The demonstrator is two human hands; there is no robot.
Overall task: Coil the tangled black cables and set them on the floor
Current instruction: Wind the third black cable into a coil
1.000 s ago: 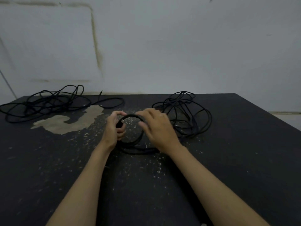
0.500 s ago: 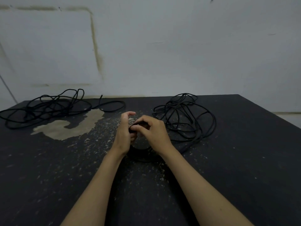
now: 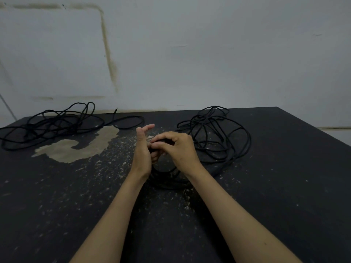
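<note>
A small black cable coil hangs between my two hands over the dark floor. My left hand holds the coil's top with its lower fingers curled, while its thumb and forefinger stick up. My right hand pinches the cable at the coil's top, right against the left hand. The cable runs on from the coil into a loose tangled pile just right of my hands. A second tangled black cable lies at the far left near the wall.
A pale patch of bare floor and scattered light flecks lie left of my hands. A white wall closes the far side, and the dark floor ends at its right edge.
My hands have come together at the coil's top and risen a little. The coil's open ring, visible between them before, now hangs mostly hidden below. My left thumb and forefinger have straightened.
</note>
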